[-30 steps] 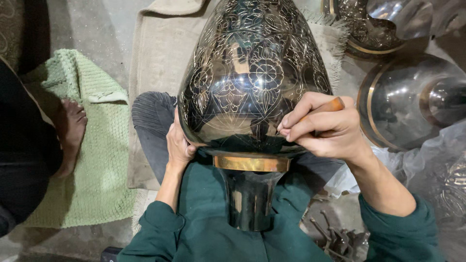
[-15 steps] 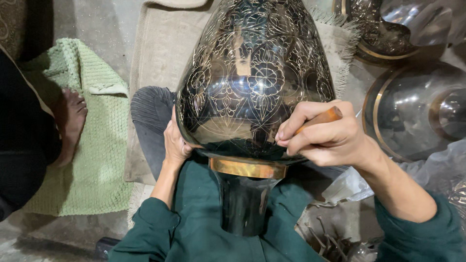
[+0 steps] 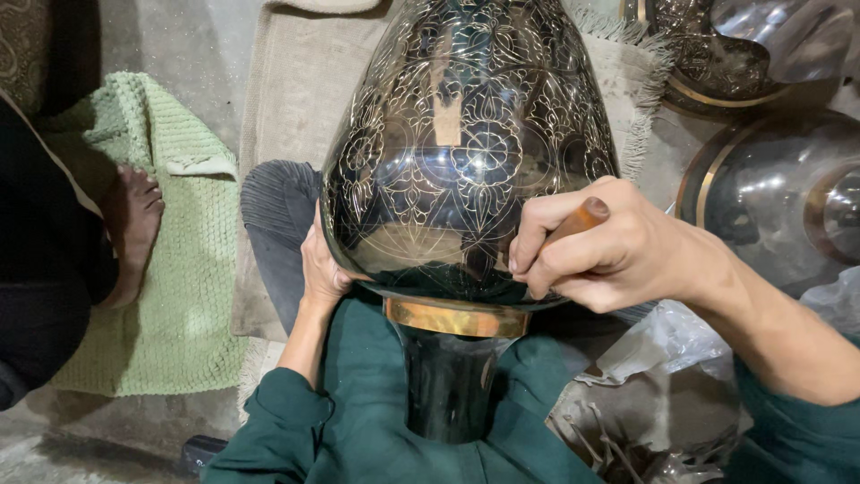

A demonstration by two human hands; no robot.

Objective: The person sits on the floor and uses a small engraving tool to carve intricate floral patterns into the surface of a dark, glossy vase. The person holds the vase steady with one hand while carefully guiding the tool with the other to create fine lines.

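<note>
- A large dark metal vase [image 3: 466, 161] with engraved floral patterns lies tilted across the person's lap, its wide body away from the camera and its narrow black neck [image 3: 448, 385] toward the person's chest.
- A brass band [image 3: 455, 318] circles the vase where the body meets the neck.
- The left hand [image 3: 321, 269] presses flat against the vase's lower left side; its fingers go behind the curve, so their hold cannot be told.
- The right hand [image 3: 609, 251] has its fingers clenched around a wooden-handled tool [image 3: 578, 220], the handle's rounded end poking out above the knuckles; the hand rests against the vase's lower right surface.
- Both arms wear dark green sleeves [image 3: 269, 430].
- A beige mat [image 3: 287, 90] lies under the vase, a green towel [image 3: 179, 269] to the left, with another person's bare foot [image 3: 133, 224] on it.
- Other shiny metal vessels [image 3: 770, 197] stand at the right, and crumpled plastic [image 3: 663, 350] lies below them.
</note>
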